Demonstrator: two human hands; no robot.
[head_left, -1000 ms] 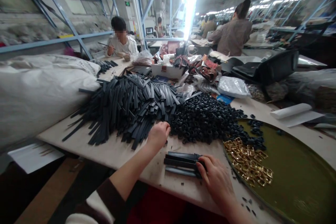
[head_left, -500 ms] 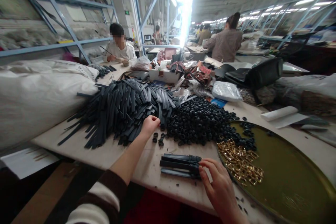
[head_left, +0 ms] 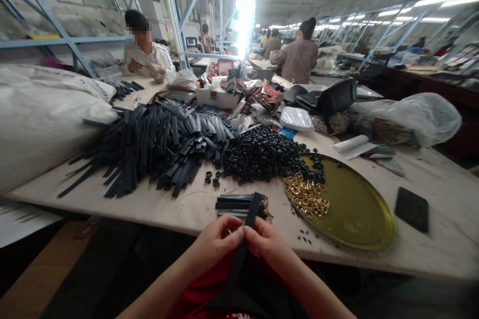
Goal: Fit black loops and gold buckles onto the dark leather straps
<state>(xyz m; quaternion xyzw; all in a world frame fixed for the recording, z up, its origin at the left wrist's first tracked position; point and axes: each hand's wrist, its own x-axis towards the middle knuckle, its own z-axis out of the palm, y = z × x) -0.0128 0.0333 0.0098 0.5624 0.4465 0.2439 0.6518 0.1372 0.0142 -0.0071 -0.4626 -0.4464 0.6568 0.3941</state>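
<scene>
A flat black strap (head_left: 255, 208) stands out between my hands at the table's front edge, its lower part reaching down toward my lap. My left hand (head_left: 220, 237) is closed, pinching the strap from the left with thumb and fingers. From the right, my right hand (head_left: 266, 240) grips the same strap, thumbs nearly touching. Just beyond them lies a small row of black straps (head_left: 232, 205) with gold buckles at their right ends, partly covered by the held strap. A few loose black loops (head_left: 212, 178) lie farther back.
A big heap of black straps (head_left: 149, 144) covers the left. Beside it are a pile of black loops (head_left: 258, 154) and a round gold tray (head_left: 359, 209) holding gold buckles (head_left: 307, 196). A phone (head_left: 411, 209) lies right; a white sack (head_left: 48, 119) stands left. Co-workers are behind.
My left hand has come back from the strap heap with a strap. My right hand has left the row of buckled straps and joined it. The view has shifted right.
</scene>
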